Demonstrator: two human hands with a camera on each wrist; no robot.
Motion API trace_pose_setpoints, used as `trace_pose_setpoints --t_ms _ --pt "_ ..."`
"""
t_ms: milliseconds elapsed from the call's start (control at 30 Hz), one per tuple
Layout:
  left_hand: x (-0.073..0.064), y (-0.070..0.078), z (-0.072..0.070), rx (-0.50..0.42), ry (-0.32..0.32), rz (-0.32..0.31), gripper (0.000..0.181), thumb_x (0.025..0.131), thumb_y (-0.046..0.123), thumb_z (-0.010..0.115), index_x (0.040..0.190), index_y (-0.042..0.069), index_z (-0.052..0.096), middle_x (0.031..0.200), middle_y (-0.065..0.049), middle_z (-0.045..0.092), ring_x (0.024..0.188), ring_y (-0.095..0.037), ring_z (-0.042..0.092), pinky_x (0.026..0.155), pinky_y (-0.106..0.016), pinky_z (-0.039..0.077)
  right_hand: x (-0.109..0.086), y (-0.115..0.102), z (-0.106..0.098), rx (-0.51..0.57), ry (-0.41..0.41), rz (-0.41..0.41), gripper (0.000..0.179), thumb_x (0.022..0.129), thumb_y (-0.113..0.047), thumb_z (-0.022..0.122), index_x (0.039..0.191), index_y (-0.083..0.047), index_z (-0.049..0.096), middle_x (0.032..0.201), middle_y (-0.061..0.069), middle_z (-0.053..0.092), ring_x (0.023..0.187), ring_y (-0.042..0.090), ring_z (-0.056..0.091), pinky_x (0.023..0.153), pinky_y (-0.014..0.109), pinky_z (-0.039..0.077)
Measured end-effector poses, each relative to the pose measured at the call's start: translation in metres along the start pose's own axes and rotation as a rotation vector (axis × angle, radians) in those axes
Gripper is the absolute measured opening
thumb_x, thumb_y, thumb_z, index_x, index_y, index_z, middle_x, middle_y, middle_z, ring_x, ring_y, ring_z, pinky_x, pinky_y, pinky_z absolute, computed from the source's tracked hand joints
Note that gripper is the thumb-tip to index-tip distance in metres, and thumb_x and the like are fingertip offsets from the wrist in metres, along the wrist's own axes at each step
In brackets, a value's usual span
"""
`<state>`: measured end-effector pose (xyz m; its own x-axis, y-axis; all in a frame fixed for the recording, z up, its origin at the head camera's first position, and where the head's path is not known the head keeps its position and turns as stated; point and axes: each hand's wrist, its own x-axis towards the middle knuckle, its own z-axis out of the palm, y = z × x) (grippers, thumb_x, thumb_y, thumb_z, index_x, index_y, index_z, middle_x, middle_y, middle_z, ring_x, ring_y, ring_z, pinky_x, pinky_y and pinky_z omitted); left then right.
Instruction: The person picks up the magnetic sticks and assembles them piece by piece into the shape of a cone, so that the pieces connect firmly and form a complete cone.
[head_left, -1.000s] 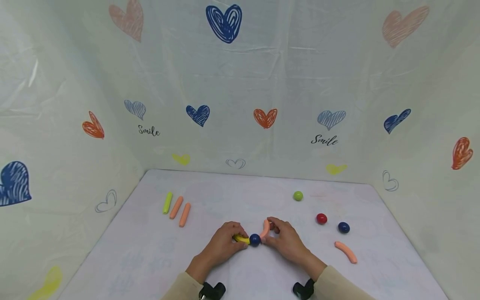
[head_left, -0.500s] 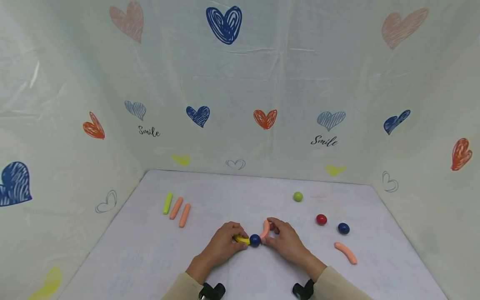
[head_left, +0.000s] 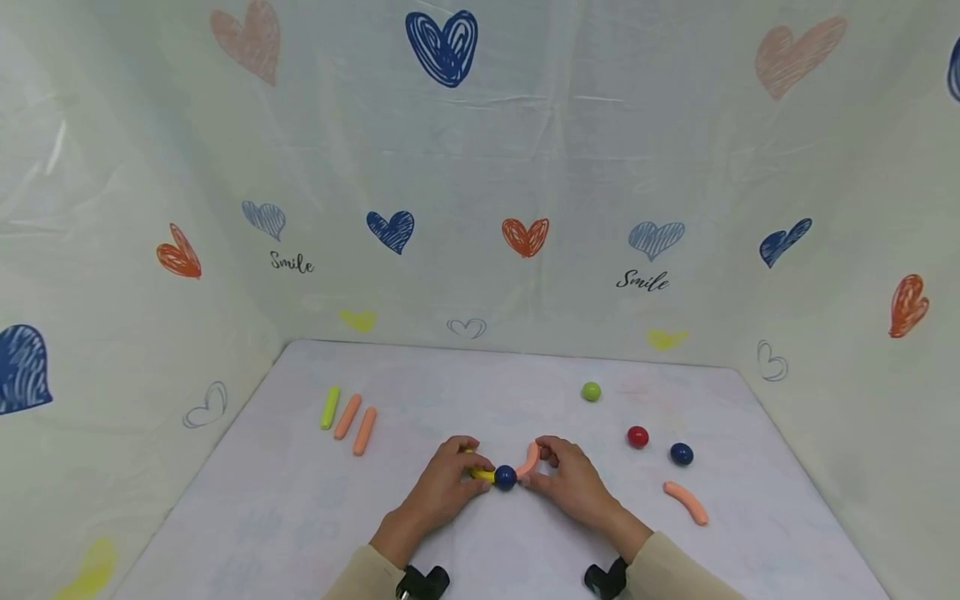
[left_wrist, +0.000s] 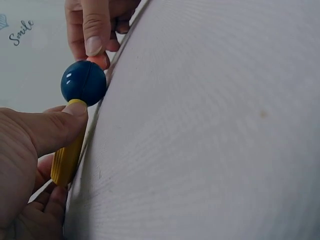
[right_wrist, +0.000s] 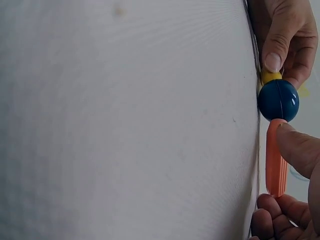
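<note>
A dark blue ball (head_left: 506,477) sits between my two hands, at the middle of the table. My left hand (head_left: 438,487) pinches a yellow rod (left_wrist: 66,162), one end of which meets the ball. On the ball's other side, a curved orange rod (right_wrist: 275,160) joins it, pinched by my right hand (head_left: 573,483). In the left wrist view the thumb lies along the yellow rod near the ball (left_wrist: 83,84). The right thumb presses the orange rod close to the ball, with fingertips at the rod's far end. My left fingers partly hide the yellow rod in the head view.
A lime-green stick (head_left: 330,407) and two orange sticks (head_left: 347,417) lie at the left of the table (head_left: 300,517). To the right are a green ball (head_left: 591,392), a red ball (head_left: 637,437), another blue ball (head_left: 682,454) and a curved orange rod (head_left: 686,503).
My left fingers have shifted slightly on the yellow rod, and a bit of its far end now shows behind them. My right hand keeps its grip. The head view has swung slightly.
</note>
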<state>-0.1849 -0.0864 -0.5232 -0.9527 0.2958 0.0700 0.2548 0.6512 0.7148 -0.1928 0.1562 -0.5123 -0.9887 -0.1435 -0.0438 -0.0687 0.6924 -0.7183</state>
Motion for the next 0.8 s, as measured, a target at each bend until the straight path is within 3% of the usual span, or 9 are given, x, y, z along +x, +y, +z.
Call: trace_pose_setpoints --t_ms 367,533,800 --pt "0.0008 0.0012 -0.0001 0.002 -0.006 -0.009 0.014 0.092 0.02 0.083 0.104 0.025 0.081 0.139 -0.007 0.059 0.131 -0.031 0.056 0.111 -0.057 0.047 0.0006 -0.0009 -0.0006 -0.009 0.007 0.004 0.065 0.086 -0.036 0.088 0.139 -0.007 0.063 0.111 -0.002 0.065 0.103 0.017 0.055 0.091 0.04 0.049" --pt "0.001 0.0022 -0.0002 0.007 -0.022 -0.01 0.018 0.093 0.021 0.082 0.111 0.025 0.081 0.138 -0.004 0.059 0.128 -0.028 0.059 0.11 -0.054 0.049 -0.0001 -0.0013 -0.0006 -0.009 0.006 0.004 0.066 0.086 -0.031 0.088 0.142 -0.007 0.062 0.115 -0.003 0.067 0.104 0.016 0.055 0.092 0.04 0.05" --pt "-0.0032 0.0021 -0.0032 0.019 -0.039 0.029 0.024 0.095 0.018 0.08 0.118 0.021 0.078 0.131 0.0 0.061 0.122 -0.022 0.062 0.107 -0.049 0.052 0.0005 0.0023 -0.0003 -0.015 0.012 0.014 0.066 0.087 -0.029 0.087 0.144 -0.007 0.061 0.118 -0.002 0.068 0.106 0.017 0.057 0.093 0.042 0.052"
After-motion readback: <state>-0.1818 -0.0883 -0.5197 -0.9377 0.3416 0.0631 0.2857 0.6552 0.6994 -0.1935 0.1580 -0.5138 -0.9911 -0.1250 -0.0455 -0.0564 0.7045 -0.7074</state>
